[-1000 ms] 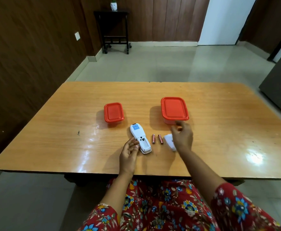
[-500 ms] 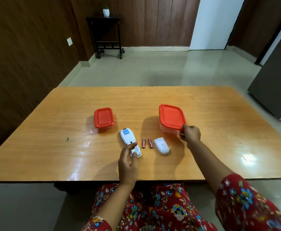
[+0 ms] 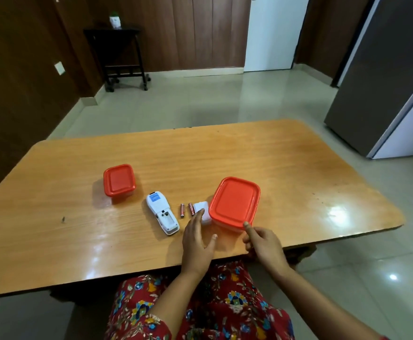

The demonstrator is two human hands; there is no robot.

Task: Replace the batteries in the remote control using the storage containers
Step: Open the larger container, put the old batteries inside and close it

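Large container point(image 3: 234, 202): red lid on, near the front edge of the table point(image 3: 298, 168), right of centre. Its near right corner is at the right thumb.

Right hand point(image 3: 264, 245): thumb tip touching the lid's near corner; other fingers curled under, out of sight. Whether they pinch the rim, cannot tell. Nothing else in this hand.

Left hand point(image 3: 196, 238): flat, fingers spread wide, empty. Fingertips over the white battery cover point(image 3: 201, 212), which sits tight against the container's left wall. Contact with the cover uncertain.

Key relation: container lies just ahead of both hands, slightly left of the right hand and right of the left. Right hand nearer, already on the corner; left hand beside the near left wall.

Remote point(image 3: 162, 213): face down, battery bay open and looks empty. Long axis runs from far-left to near-right. Left of the left hand, untouched.

Loose batteries point(image 3: 187, 209): two, side by side between remote and cover, long axes pointing roughly away from the person.

Small container point(image 3: 119, 180): lid on, far-left of the remote, well apart from both hands.

Judgement: the lid looks set to be peeled from the near right corner, left hand bracing the box.

Risk: the cover or the batteries get nudged if the box slides left.
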